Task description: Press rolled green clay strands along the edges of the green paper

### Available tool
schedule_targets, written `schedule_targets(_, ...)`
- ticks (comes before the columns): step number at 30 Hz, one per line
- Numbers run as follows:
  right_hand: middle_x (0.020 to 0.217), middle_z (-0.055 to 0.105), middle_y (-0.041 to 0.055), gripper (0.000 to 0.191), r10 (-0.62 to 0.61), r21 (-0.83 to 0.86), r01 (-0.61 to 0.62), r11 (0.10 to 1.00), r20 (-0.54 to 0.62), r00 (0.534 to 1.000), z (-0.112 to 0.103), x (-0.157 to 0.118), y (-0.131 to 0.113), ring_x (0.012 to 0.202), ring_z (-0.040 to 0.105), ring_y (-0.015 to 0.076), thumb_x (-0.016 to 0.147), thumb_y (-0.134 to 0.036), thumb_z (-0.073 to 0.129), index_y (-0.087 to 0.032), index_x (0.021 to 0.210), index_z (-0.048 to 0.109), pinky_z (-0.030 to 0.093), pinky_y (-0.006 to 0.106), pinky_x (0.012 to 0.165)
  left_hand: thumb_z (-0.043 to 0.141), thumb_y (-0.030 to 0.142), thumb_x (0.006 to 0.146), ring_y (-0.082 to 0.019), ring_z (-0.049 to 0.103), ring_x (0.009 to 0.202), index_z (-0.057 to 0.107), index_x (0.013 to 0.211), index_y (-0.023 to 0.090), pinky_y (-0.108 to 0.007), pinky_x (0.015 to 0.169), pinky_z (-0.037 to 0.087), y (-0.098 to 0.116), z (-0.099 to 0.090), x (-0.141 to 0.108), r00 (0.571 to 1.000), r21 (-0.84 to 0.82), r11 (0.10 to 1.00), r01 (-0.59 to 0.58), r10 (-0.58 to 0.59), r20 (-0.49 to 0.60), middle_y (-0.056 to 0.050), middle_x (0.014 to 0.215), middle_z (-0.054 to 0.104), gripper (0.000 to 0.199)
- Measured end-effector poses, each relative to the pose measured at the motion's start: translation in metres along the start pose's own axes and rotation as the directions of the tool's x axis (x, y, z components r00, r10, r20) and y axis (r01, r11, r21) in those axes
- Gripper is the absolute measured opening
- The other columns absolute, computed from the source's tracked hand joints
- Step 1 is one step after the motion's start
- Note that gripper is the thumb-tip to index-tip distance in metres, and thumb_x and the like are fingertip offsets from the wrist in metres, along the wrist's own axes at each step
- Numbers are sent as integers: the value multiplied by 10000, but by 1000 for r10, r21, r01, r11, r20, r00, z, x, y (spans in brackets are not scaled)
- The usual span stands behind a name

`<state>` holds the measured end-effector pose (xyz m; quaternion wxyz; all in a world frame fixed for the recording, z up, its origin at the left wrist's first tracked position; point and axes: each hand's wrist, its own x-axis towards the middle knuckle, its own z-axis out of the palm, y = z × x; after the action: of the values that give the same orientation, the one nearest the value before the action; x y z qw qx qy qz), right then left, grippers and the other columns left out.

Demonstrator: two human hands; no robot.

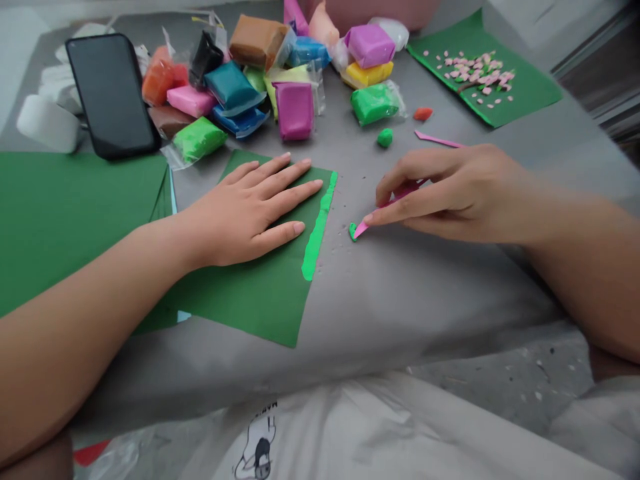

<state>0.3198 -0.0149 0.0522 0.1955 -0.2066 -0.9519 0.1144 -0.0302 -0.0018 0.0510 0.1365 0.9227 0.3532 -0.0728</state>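
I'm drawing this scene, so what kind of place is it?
Probably a craft table, perhaps at home: wrapped clay-like blocks, green paper and a pink tool in the right hand suggest it.

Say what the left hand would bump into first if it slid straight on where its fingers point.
The left hand would first meet the bright green strip along the edge of the dark green sheet; beyond it, perhaps the green ball.

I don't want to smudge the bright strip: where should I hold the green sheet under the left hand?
Probably pinch the green sheet at its near right corner, coming from the near side: it lies flat, and the bright green strip stops short of that corner.
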Motion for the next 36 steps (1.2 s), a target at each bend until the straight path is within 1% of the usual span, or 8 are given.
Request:
schedule_targets(6, 1187, 860, 66, 349, -9, 53, 12, 999, -50, 999, -2, -3, 3, 974, 784, 128, 1203, -241, 605, -310, 1257, 944, 589, 263, 886, 250, 651, 1227, -412, 93, 1911, 244, 1942, 349, -648, 1524, 142, 0, 0, 0, 1000, 15, 1000, -1, 1, 0, -30, 2052, 114, 777)
schedule_targets(11, 1212, 841, 49, 369, -78, 22, 78, 997, 27, 997, -1, -3, 4, 1043, 759, 137, 1248, -230, 549, -295, 1314, 907, 592, 287, 936, 232, 655, 1226, -416, 88, 1910, 250, 1943, 329, -642, 1526, 136, -1, 1, 1, 1000, 15, 1000, 1, -1, 2, -39, 2052, 112, 788)
schedule_targets(15, 1248, 839, 56, 356, -4, 12, 4, 1000, 12, 1000, -2, -1, 3, 1132, 784, 154, 1265, -229, 536, -305, 1323, 880, 623, 315, 1011, 250, 638, 1231, -419, 94, 1909, 254, 1942, 329, -658, 1521, 142, -1, 2, 1, 1000, 14, 1000, -14, 14, -11, -43, 2050, 124, 775)
schedule_targets(18, 1247, 841, 78, 346, -3, -1, 3, 1000, 3, 1000, 0, 0, 4, 1127, 791, 177, 1265, -239, 544, -291, 1323, 882, 634, 335, 994, 264, 611, 1233, -419, 84, 1910, 252, 1943, 319, -659, 1522, 142, 1, 1, 0, 1000, 22, 1000, 1, -1, 0, -50, 2050, 119, 768)
schedule_targets(22, 1244, 830, 67, 341, -46, 68, 41, 997, 75, 996, 0, -1, 6, 1095, 789, 139, 1266, -214, 544, -271, 1337, 873, 623, 281, 969, 258, 608, 1235, -413, 82, 1911, 248, 1944, 323, -654, 1526, 133, 2, 0, 0, 1000, 34, 999, 10, -10, 8, -43, 2051, 112, 764)
schedule_targets(27, 1240, 833, 92, 346, 14, -27, -14, 1000, -10, 1000, -2, -2, 2, 1081, 789, 154, 1262, -201, 545, -239, 1352, 877, 611, 292, 945, 238, 629, 1233, -410, 72, 1912, 247, 1944, 324, -662, 1526, 109, 0, 1, 0, 1000, 24, 1000, 6, -7, 8, -43, 2052, 105, 774)
schedule_targets(31, 1233, 827, 64, 355, -45, 49, 41, 998, 92, 995, -6, -1, -2, 1084, 779, 143, 1261, -194, 546, -281, 1334, 882, 616, 286, 935, 231, 647, 1232, -413, 78, 1912, 245, 1944, 331, -669, 1523, 115, -2, 2, 0, 1000, 14, 1000, -9, 9, -2, -45, 2051, 109, 778)
schedule_targets(36, 1230, 802, 58, 363, -76, 129, 56, 990, 155, 985, -15, -1, 0, 1161, 755, 129, 1259, -185, 551, -277, 1301, 899, 595, 256, 1011, 262, 641, 1231, -433, 97, 1907, 242, 1943, 358, -678, 1519, 141, -3, 2, -1, 1000, 34, 999, -5, 5, -5, -28, 2052, 116, 766)
